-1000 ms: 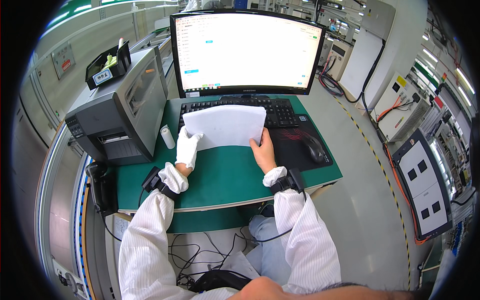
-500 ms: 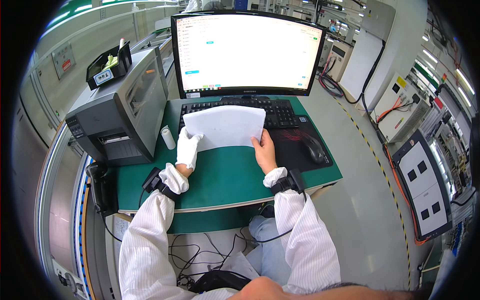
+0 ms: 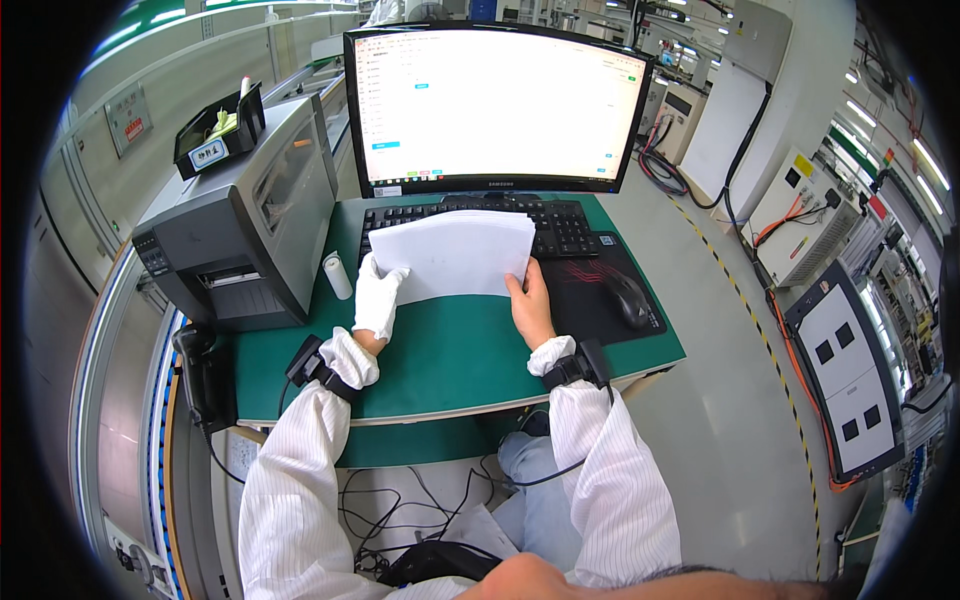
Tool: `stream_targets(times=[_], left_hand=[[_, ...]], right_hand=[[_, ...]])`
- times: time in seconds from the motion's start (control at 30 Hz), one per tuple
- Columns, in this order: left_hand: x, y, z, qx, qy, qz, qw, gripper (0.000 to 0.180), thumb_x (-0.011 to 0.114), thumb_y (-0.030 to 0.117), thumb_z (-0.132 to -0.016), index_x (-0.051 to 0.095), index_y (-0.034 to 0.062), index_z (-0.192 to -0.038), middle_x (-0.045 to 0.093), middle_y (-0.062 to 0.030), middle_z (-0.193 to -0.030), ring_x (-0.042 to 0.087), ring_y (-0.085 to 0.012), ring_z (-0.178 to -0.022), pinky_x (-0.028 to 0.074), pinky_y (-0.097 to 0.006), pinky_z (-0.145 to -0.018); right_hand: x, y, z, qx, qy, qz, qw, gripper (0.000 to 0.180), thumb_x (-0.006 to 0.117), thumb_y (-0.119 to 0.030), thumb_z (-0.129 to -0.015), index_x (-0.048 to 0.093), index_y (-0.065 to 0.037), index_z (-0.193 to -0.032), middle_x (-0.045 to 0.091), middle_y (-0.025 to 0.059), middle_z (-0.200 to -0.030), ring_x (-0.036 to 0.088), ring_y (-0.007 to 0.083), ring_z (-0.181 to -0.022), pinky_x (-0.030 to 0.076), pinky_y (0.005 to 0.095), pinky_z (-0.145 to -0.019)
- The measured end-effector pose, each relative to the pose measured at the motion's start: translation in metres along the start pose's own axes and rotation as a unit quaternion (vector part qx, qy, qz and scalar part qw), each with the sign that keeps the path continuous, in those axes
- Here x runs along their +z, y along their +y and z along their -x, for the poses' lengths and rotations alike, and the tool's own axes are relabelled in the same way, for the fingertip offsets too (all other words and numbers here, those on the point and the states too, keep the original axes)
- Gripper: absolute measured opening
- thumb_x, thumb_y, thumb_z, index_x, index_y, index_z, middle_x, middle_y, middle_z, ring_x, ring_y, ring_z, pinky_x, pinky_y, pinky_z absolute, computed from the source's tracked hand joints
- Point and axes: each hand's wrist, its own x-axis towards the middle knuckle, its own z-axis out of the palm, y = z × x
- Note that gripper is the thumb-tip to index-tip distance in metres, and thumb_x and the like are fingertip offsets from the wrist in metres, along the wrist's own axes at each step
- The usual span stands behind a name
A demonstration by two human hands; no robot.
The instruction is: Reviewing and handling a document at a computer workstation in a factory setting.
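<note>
A stack of white paper sheets (image 3: 455, 255) is held up at a tilt over the green desk, in front of the keyboard (image 3: 565, 226). My left hand (image 3: 378, 298), in a white glove, grips its left edge with the thumb on the near face. At the lower right corner, my bare right hand (image 3: 532, 300) pinches the sheets between thumb and fingers. The top edges of the sheets fan slightly apart at the right. The fingers behind the paper are hidden, and so is part of the keyboard.
Behind the keyboard stands a lit monitor (image 3: 495, 110). A grey label printer (image 3: 235, 220) with a black bin (image 3: 220, 132) on top is at the left, near a white roll (image 3: 337, 275) and a black handheld scanner (image 3: 203, 375). A mouse (image 3: 628, 300) lies on a black pad (image 3: 590, 325) at right.
The paper stack has shifted very slightly to the right, and its sheets look a little more fanned at the upper right. Both hands keep their hold.
</note>
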Motion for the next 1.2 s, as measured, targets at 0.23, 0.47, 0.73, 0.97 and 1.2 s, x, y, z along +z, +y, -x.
stream_targets(times=[0.23, 0.47, 0.73, 0.97, 1.2], left_hand=[[0.000, 0.000, 0.000, -0.003, -0.002, 0.013, 1.000, 0.037, 0.065, 0.001, -0.089, 0.055, -0.0010, -0.125, 0.066, -0.0096, -0.114, 0.061, -0.0183, -0.105, 0.045, -0.031, -0.098], [-0.003, -0.004, -0.003, -0.011, -0.010, 0.008, 1.000, 0.039, 0.066, 0.000, -0.090, 0.054, 0.0009, -0.127, 0.065, -0.0066, -0.116, 0.060, -0.0165, -0.106, 0.044, -0.030, -0.098], [0.000, -0.002, -0.001, -0.042, -0.018, 0.005, 0.999, 0.039, 0.067, 0.002, -0.090, 0.055, 0.0007, -0.127, 0.066, -0.0074, -0.116, 0.060, -0.0173, -0.105, 0.045, -0.031, -0.097], [0.002, 0.001, 0.002, -0.016, -0.010, 0.009, 1.000, 0.038, 0.066, 0.004, -0.090, 0.055, -0.0015, -0.125, 0.066, -0.0111, -0.113, 0.061, -0.0196, -0.103, 0.047, -0.032, -0.096], [0.003, 0.002, 0.001, -0.005, -0.009, 0.003, 1.000, 0.037, 0.065, 0.003, -0.089, 0.054, -0.0018, -0.125, 0.065, -0.0107, -0.113, 0.061, -0.0192, -0.102, 0.047, -0.031, -0.095]], right_hand=[[-0.003, -0.002, -0.001, -0.003, -0.010, -0.007, 1.000, 0.034, 0.057, -0.010, -0.100, 0.052, 0.001, -0.132, 0.065, 0.0180, -0.124, 0.062, 0.0286, -0.117, 0.044, 0.0368, -0.102], [-0.001, -0.003, -0.001, -0.011, -0.005, -0.023, 1.000, 0.033, 0.056, -0.011, -0.101, 0.052, 0.001, -0.132, 0.065, 0.0181, -0.124, 0.062, 0.0285, -0.117, 0.044, 0.0373, -0.102], [-0.003, -0.002, 0.000, -0.002, -0.002, 0.018, 1.000, 0.033, 0.055, -0.014, -0.101, 0.052, 0.001, -0.129, 0.065, 0.0197, -0.122, 0.062, 0.0314, -0.115, 0.045, 0.0386, -0.101], [-0.002, -0.015, 0.003, -0.003, 0.000, 0.015, 1.000, 0.030, 0.056, -0.013, -0.100, 0.054, 0.001, -0.127, 0.066, 0.0195, -0.119, 0.063, 0.0328, -0.112, 0.046, 0.0395, -0.099], [-0.002, -0.013, 0.003, -0.010, 0.011, 0.017, 1.000, 0.033, 0.056, -0.013, -0.099, 0.052, 0.000, -0.130, 0.065, 0.0204, -0.121, 0.063, 0.0334, -0.114, 0.046, 0.0395, -0.100]])
